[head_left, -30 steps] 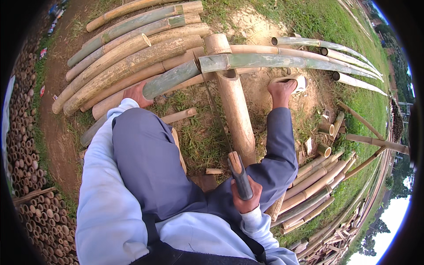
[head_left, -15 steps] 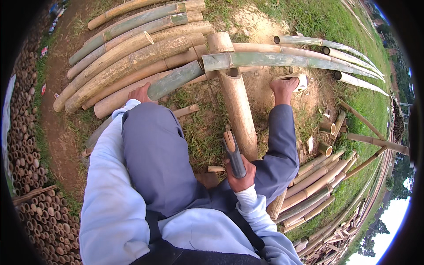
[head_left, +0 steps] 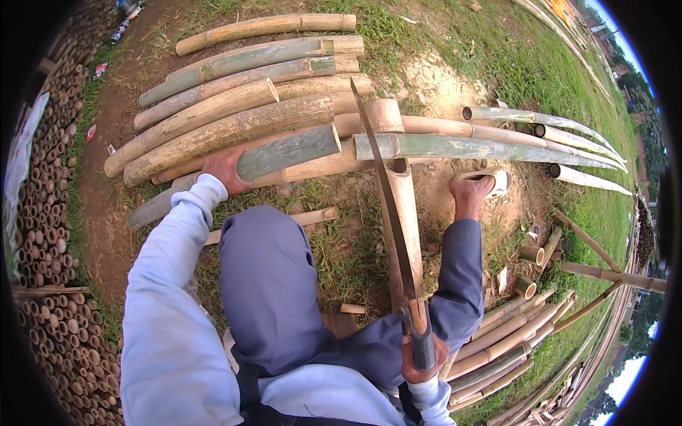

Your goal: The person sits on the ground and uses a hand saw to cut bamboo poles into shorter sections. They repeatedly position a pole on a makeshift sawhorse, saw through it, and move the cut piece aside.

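My left hand is closed round a greenish bamboo length, its open cut end facing right. A gap separates that end from the cut end of a longer green bamboo pole. The pole lies across a thick upright bamboo post with a notched top. In my right hand, near my right thigh, is the dark handle of a handsaw. Its long blade points away from me, passing in view over the post and the pole's end. Part of the left hand's grip is hidden behind the bamboo.
Several cut bamboo lengths lie side by side at the far left. Stacked bamboo shows its round ends along the left edge. More bamboo pieces lie at the lower right, near crossed poles. My sandalled foot rests beside the pole.
The green bamboo length has parted from the longer pole, and my left hand has it slightly raised. My right hand has drawn the saw out of the cut, back and upward.
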`<state>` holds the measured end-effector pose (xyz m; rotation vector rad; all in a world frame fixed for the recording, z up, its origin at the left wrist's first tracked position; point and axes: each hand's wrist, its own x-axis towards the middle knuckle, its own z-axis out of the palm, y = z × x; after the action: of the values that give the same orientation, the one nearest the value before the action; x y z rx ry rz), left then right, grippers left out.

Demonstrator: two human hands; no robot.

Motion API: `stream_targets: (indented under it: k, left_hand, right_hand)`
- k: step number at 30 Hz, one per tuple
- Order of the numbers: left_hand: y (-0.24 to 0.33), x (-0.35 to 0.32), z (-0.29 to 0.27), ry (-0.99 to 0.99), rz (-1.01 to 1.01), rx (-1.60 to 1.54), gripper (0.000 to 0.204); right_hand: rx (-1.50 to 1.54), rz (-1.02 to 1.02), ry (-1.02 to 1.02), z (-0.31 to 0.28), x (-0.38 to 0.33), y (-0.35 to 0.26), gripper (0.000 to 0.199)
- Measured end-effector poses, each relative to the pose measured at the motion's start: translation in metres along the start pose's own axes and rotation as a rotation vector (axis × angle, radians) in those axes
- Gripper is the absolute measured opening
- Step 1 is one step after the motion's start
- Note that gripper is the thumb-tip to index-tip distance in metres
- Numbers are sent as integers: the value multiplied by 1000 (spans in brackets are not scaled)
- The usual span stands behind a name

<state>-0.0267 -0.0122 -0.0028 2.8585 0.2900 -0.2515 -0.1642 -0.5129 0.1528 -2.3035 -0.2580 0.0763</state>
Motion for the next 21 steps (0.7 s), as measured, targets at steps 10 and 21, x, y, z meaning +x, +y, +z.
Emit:
stream_targets:
  k: [10, 21]
  left_hand:
    - [-13, 156, -103, 394, -75, 459, 71]
    - [193, 162, -60, -95, 339, 141, 41]
  right_hand:
    - [61, 82, 177, 5, 24, 9, 11]
    - [148, 210, 367, -9, 24, 23, 7]
